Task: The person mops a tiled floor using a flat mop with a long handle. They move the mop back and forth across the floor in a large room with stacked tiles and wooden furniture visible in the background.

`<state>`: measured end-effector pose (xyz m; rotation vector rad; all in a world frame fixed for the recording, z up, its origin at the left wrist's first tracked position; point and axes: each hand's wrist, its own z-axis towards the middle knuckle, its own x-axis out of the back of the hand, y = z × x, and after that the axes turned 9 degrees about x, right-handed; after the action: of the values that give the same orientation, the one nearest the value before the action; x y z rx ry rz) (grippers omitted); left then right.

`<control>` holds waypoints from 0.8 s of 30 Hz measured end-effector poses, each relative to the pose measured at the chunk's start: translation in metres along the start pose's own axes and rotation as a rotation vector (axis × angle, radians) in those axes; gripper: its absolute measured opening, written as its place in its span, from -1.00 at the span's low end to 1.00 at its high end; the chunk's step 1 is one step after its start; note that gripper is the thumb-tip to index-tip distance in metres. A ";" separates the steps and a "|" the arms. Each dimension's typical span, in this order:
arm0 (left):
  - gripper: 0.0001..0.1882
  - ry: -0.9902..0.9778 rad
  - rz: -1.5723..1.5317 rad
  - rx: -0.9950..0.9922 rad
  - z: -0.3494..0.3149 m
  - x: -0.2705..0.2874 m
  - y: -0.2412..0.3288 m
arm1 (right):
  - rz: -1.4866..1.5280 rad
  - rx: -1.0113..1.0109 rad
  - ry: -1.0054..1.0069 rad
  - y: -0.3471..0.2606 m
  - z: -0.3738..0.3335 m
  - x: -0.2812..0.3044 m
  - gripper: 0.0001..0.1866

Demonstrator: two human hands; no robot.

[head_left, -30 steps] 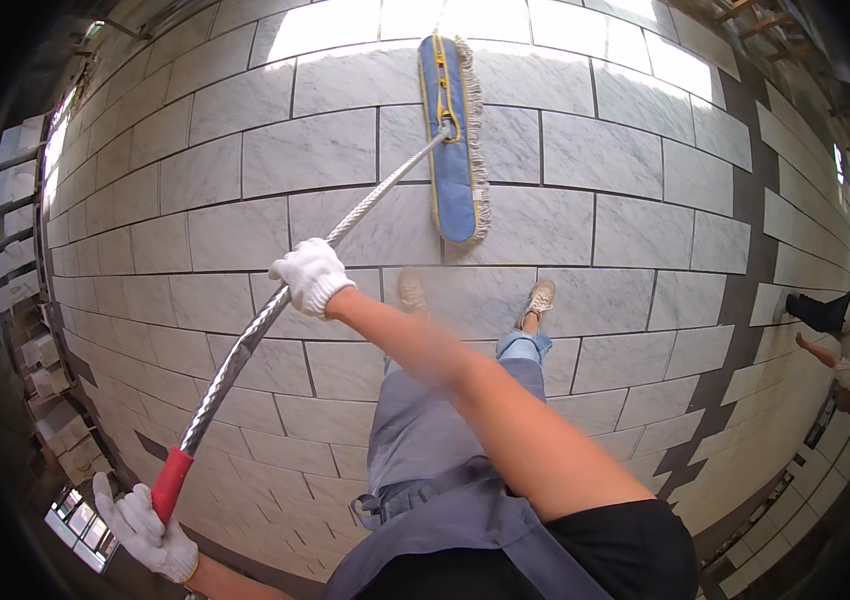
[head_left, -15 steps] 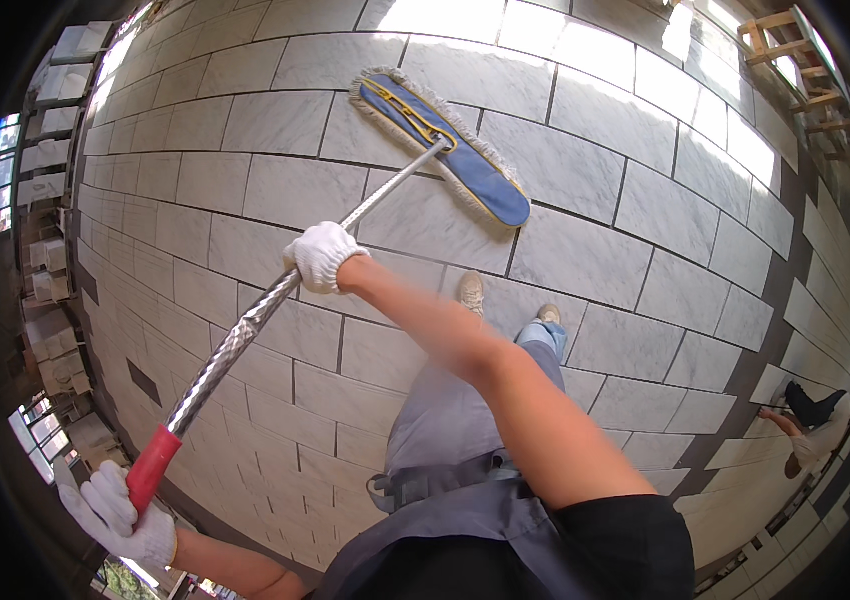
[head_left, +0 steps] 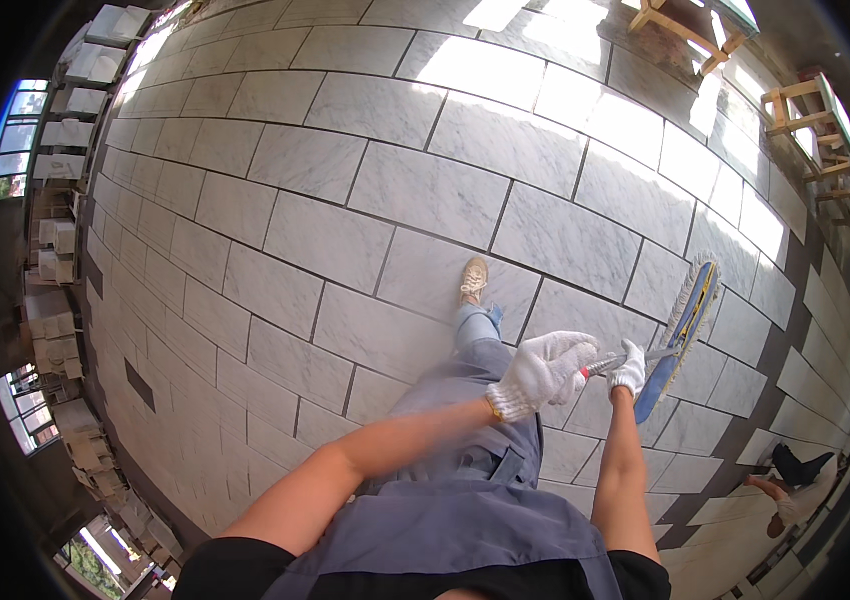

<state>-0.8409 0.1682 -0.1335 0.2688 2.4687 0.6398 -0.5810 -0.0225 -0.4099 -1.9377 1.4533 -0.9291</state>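
Note:
A flat dust mop [head_left: 657, 385] with a blue cover and pale fringe lies on the floor to my right, its long side running away from me. Its silvery pole [head_left: 660, 354] points back toward me and looks foreshortened. My right hand [head_left: 628, 368], in a white knit glove, is closed round the pole near the mop head in this view. Just left of it, my left hand [head_left: 543, 376], also gloved, is closed about the pole's red-gripped end. Only a sliver of the red grip shows beside that glove.
Large grey-white marble-look tiles [head_left: 425, 190] cover the floor, with bright sun patches farther off. Wooden stands [head_left: 680, 30] are at the far right. Pale box-like items [head_left: 67, 133] line the left side. Another person [head_left: 795, 490] is at the lower right. My shoe [head_left: 474, 280] is ahead.
The mop has swung from ahead of me to my right and turned. Both hands went right with the pole, the left from the far lower left. One foot has stepped, and the view has shifted.

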 end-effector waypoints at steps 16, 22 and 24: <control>-0.72 -0.069 0.020 0.000 0.091 0.076 0.258 | 0.264 0.253 0.115 0.000 0.041 -0.213 -0.84; -0.74 0.022 -0.136 -0.083 0.134 0.183 0.326 | -0.156 0.680 -0.037 -0.022 0.089 -0.372 -0.87; -0.75 0.226 -0.052 -0.287 0.165 0.230 0.353 | -0.456 0.823 -0.184 -0.035 0.093 -0.448 -0.88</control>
<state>-0.9170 0.6111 -0.1868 0.0204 2.5417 1.0379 -0.5678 0.4198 -0.5325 -1.6466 0.3878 -1.2478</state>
